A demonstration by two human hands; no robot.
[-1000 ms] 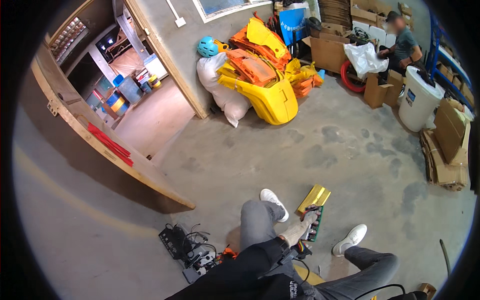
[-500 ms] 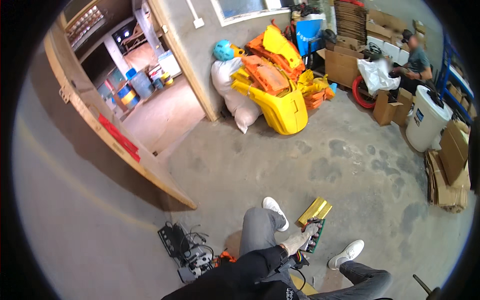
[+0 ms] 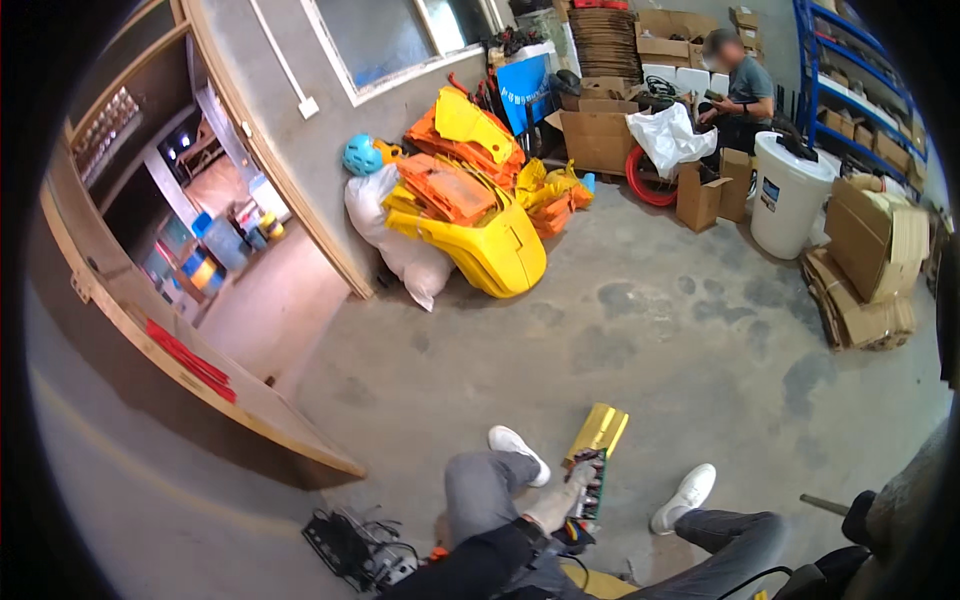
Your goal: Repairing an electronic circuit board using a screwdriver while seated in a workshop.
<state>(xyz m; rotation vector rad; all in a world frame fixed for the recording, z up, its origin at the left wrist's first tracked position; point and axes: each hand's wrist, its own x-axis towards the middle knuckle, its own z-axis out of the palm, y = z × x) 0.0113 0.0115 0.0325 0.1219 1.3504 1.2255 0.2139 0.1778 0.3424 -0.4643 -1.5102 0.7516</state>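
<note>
My left hand [image 3: 562,502], in a pale glove, is closed on a green circuit board [image 3: 594,485] with dark components, held between my knees. Coloured wires [image 3: 574,537] hang below the board near my wrist. Just beyond it lies a gold ribbed metal case [image 3: 601,430] on the floor. At the right edge, my right hand [image 3: 903,505] looks blurred and partly cut off. It grips a dark tool with a thin metal shaft [image 3: 823,501] pointing left; its exact kind cannot be made out.
Black devices with tangled cables [image 3: 345,545] lie left of my leg. An open wooden door [image 3: 200,365] stands at left. Yellow and orange plastic panels [image 3: 490,235] are heaped by the wall. A white barrel [image 3: 790,195], cardboard [image 3: 865,260] and a seated person [image 3: 745,90] are at right.
The view has tilted up and turned right. My right hand with the tool has come up into view at the right edge. My left hand still holds the board near the gold case.
</note>
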